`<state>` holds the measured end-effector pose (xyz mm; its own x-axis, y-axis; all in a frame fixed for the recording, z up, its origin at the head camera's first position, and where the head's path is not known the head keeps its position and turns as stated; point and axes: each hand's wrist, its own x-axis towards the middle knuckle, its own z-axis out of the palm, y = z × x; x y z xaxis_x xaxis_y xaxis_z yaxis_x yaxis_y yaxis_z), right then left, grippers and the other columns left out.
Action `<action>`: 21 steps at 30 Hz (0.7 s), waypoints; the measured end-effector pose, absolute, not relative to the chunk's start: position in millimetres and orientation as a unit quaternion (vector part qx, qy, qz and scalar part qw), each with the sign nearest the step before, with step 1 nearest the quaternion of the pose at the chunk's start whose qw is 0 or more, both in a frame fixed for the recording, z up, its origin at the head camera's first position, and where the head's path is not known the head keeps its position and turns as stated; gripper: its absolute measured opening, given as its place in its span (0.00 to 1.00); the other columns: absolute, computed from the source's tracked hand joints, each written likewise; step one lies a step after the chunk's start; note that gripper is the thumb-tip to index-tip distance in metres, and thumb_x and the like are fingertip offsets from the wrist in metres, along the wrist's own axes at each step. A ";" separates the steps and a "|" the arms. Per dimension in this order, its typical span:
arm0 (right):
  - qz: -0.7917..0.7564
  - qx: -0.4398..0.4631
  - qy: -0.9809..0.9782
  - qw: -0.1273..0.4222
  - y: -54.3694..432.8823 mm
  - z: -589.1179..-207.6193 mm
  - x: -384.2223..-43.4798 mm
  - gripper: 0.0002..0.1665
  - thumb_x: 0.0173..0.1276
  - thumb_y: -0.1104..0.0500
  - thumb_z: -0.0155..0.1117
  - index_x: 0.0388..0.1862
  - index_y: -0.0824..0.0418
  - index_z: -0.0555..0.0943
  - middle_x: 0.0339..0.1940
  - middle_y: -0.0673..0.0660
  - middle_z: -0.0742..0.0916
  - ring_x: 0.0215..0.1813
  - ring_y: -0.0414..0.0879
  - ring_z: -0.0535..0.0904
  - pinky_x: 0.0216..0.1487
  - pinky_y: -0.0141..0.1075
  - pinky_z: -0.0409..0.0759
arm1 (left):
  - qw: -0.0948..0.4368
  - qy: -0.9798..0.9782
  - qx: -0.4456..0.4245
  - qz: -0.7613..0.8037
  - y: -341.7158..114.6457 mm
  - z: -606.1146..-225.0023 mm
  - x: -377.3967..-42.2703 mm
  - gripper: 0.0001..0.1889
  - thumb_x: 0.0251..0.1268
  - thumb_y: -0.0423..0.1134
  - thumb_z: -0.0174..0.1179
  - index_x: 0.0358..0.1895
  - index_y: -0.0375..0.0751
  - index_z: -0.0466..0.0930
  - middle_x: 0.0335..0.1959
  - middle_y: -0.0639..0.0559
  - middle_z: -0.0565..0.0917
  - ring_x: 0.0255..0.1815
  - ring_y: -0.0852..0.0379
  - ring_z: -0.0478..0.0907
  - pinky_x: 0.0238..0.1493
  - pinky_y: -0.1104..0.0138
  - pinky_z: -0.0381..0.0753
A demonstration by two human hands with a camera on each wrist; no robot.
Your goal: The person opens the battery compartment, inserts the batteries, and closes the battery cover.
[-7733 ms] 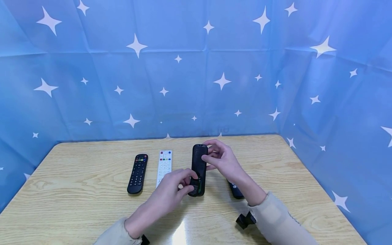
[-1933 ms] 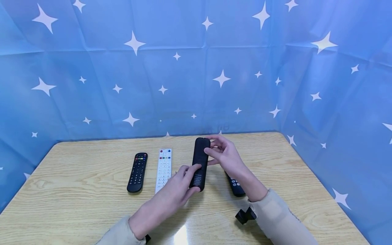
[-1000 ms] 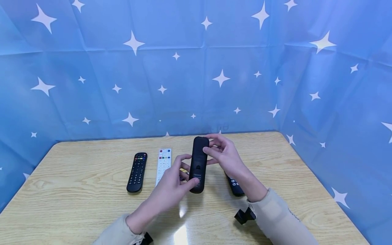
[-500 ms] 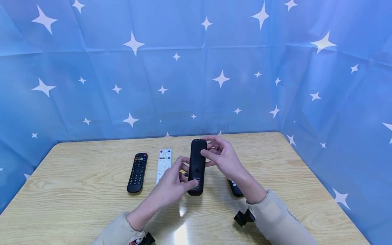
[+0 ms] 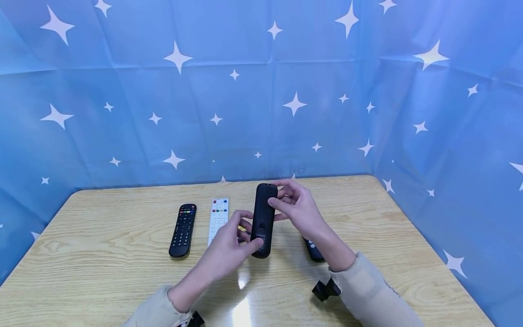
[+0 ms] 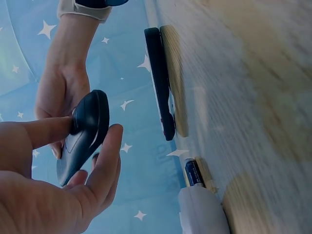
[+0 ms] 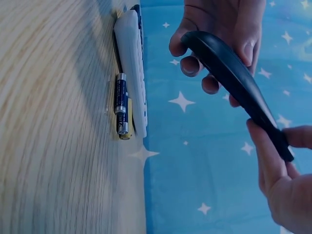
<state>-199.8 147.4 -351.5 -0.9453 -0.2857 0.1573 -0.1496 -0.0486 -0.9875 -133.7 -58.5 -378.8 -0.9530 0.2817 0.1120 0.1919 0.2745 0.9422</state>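
Both hands hold a black remote control [image 5: 263, 220] above the table, its back facing up. My left hand [image 5: 229, 245] grips the lower end, thumb [image 5: 255, 245] on the back and fingers partly hidden behind. At the upper end, my right hand [image 5: 300, 211] pinches the right edge between thumb and fingers. No gap shows in the back of the remote. In the right wrist view the remote appears edge-on and tilted. Several batteries [image 7: 120, 92], dark blue and yellow, lie beside the white remote control [image 7: 129, 53]; in the head view my left hand mostly covers them.
On the wooden table [image 5: 102, 272] lie a black remote control [image 5: 183, 230] at left and the white one beside it. Another dark remote control [image 5: 313, 250] is partly hidden under my right forearm. A blue star-patterned curtain [image 5: 196, 100] stands behind the table.
Earlier my left hand pinched a small black cover at the remote's lower end, with the compartment exposed; now the back looks closed. My left fingers have shifted around the lower edge; my right hand keeps its hold.
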 end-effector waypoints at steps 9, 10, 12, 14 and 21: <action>-0.712 -0.147 0.685 0.043 144.8 -349.2 -198.1 0.26 0.70 0.70 0.67 0.66 0.68 0.74 0.41 0.62 0.77 0.42 0.51 0.85 0.40 0.54 0.88 | 0.014 0.820 0.162 0.548 -55.6 -376.4 -130.3 0.38 0.59 0.38 0.77 0.69 0.38 0.65 0.46 0.47 0.76 0.38 0.55 0.79 0.35 0.65 0.85; -0.712 -0.147 0.685 0.043 144.4 -349.0 -197.8 0.26 0.70 0.70 0.67 0.66 0.68 0.74 0.41 0.62 0.78 0.42 0.51 0.85 0.40 0.54 0.88 | 0.011 0.824 0.161 0.543 -55.3 -376.4 -130.2 0.39 0.58 0.39 0.78 0.69 0.38 0.65 0.46 0.47 0.76 0.38 0.55 0.79 0.35 0.65 0.85; -0.712 -0.147 0.685 0.042 143.5 -348.6 -197.3 0.26 0.70 0.70 0.67 0.66 0.68 0.74 0.41 0.62 0.79 0.41 0.51 0.85 0.40 0.54 0.88 | 0.003 0.832 0.158 0.532 -54.8 -376.3 -129.7 0.40 0.56 0.41 0.79 0.69 0.39 0.66 0.45 0.49 0.76 0.37 0.56 0.78 0.35 0.65 0.84; -0.712 -0.146 0.685 0.040 142.7 -348.4 -196.5 0.26 0.70 0.70 0.67 0.66 0.68 0.74 0.41 0.62 0.79 0.41 0.51 0.85 0.40 0.53 0.88 | -0.005 0.839 0.155 0.522 -54.3 -376.0 -129.0 0.41 0.54 0.42 0.80 0.68 0.40 0.66 0.45 0.50 0.76 0.37 0.56 0.78 0.34 0.65 0.83; -0.718 -0.139 0.681 0.029 139.1 -346.9 -194.2 0.24 0.70 0.68 0.68 0.62 0.68 0.74 0.41 0.64 0.81 0.41 0.52 0.86 0.40 0.53 0.88 | -0.019 0.848 0.156 0.507 -52.3 -376.2 -128.5 0.47 0.48 0.45 0.83 0.70 0.38 0.65 0.45 0.51 0.77 0.36 0.59 0.78 0.33 0.66 0.82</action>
